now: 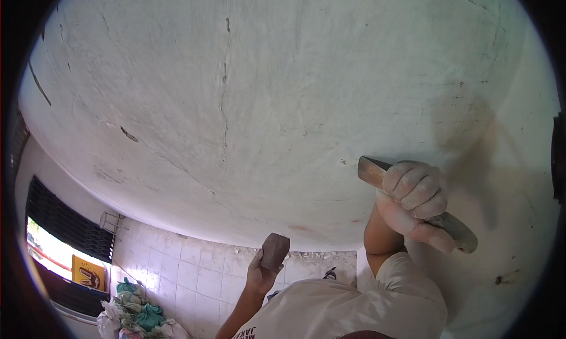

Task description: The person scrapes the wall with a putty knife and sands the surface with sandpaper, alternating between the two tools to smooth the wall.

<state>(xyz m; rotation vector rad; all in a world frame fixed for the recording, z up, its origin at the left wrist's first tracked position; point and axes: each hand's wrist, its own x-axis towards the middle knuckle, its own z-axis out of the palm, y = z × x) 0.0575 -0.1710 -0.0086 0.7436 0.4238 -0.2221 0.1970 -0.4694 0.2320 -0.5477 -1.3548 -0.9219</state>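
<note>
My right hand (415, 191), dusted white over the fingers, is closed round a scraper (372, 173). Its worn metal blade points left, with the tip close to a small chipped spot on the pale wall (283, 103). The dark rounded end of the handle sticks out below the fist. Lower down, my left hand (262, 275) grips a flat reddish-brown piece (275, 251) with angled upper corners, held up in front of the tiled floor. Its exact kind cannot be made out. Cracks and chipped patches run across the wall above both hands.
White floor tiles (200, 280) lie below the wall, with crumbled debris (318, 256) along its foot. Several tied bags (138, 312) are piled at the lower left. Beyond them are a dark grille (65, 221), a yellow sign (88, 273) and a wire rack (112, 222).
</note>
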